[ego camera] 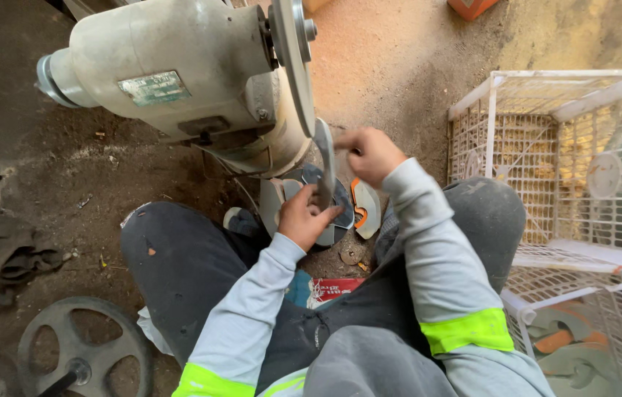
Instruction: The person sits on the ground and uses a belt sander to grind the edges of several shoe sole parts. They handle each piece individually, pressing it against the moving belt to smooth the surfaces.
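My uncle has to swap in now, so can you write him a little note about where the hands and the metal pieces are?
Left hand: grips the lower end of a curved flat metal piece.
Right hand: holds its upper end, beside the grinding disc of the grey motor machine. Whether the piece touches the disc cannot be told.
Below the hands: more flat metal pieces lie on the dirt floor between the knees.
To the right: a white wire crate, and a lower one holding similar pieces.
Done or left: which pieces are ground cannot be told.
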